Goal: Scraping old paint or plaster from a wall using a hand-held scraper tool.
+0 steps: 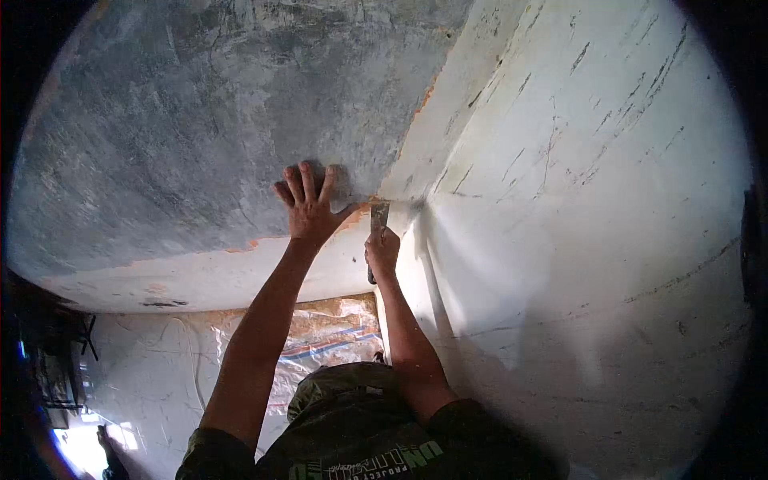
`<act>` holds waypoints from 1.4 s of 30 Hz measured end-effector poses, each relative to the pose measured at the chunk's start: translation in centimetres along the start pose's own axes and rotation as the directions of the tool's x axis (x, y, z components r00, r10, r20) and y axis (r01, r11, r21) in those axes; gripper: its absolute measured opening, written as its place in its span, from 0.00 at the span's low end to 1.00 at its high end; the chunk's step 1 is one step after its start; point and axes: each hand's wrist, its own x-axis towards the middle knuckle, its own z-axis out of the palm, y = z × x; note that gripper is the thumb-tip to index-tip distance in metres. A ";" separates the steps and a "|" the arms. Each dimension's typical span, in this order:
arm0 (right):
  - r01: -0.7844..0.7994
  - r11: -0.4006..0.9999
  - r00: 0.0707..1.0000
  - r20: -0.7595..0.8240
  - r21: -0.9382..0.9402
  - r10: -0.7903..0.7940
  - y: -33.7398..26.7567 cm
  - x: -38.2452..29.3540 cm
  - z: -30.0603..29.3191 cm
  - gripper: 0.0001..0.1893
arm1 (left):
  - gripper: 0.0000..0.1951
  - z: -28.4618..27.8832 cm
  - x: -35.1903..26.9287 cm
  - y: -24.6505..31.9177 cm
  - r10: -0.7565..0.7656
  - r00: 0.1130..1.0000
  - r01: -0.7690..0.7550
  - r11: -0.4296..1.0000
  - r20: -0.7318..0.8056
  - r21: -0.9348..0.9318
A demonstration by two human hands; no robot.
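Observation:
My left hand lies with its fingers spread against a grey scraped surface, near the ragged orange edge where the grey meets a white painted strip. Just to its right, my right hand grips a putty knife by its dark handle. The flat metal blade points up the picture, its tip at the orange edge close to my left thumb. A smooth white wall with dark scratches meets the strip at a corner to the right of the blade.
Crumpled plastic sheeting with coloured stripes hangs below the white strip. A thin cable runs down a pale wall at lower left. Dark framed objects stand at the far left, above a bright opening.

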 end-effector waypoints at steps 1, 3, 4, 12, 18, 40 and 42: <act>0.013 0.999 1.000 -0.011 -0.041 -0.013 0.6 0.5 -0.4 0.29 | 0.52 0.2 0.1 0.3 -0.002 1.000 0.002 1.000 0.007 -0.011; 0.024 0.998 0.999 -0.028 -0.053 -0.026 1.3 0.8 -0.9 0.29 | 0.54 0.5 0.2 0.6 0.028 0.999 -0.029 0.998 0.030 0.047; 0.033 0.997 0.999 -0.038 -0.063 -0.036 1.3 0.9 -0.9 0.28 | 0.56 0.6 0.2 0.5 0.054 0.997 -0.060 0.992 0.057 0.112; 0.154 0.986 0.988 -0.008 0.060 -0.154 -0.1 0.6 0.8 0.27 | 0.55 0.0 -0.2 -0.5 0.008 1.000 -0.008 0.999 -0.003 0.033; 0.276 0.961 0.961 -0.002 -0.036 -0.276 1.9 1.5 0.1 0.27 | 0.57 0.5 0.1 0.5 0.035 0.999 -0.036 0.997 0.009 0.067; 0.113 0.982 0.994 0.008 -0.154 -0.113 0.4 0.3 -0.1 0.27 | 0.57 0.3 -0.1 0.1 0.063 0.998 -0.067 0.985 0.029 0.158; 0.155 0.988 0.987 0.033 0.020 -0.155 -0.9 0.4 0.0 0.28 | 0.55 0.1 0.1 0.1 0.037 0.999 -0.037 0.995 0.002 0.096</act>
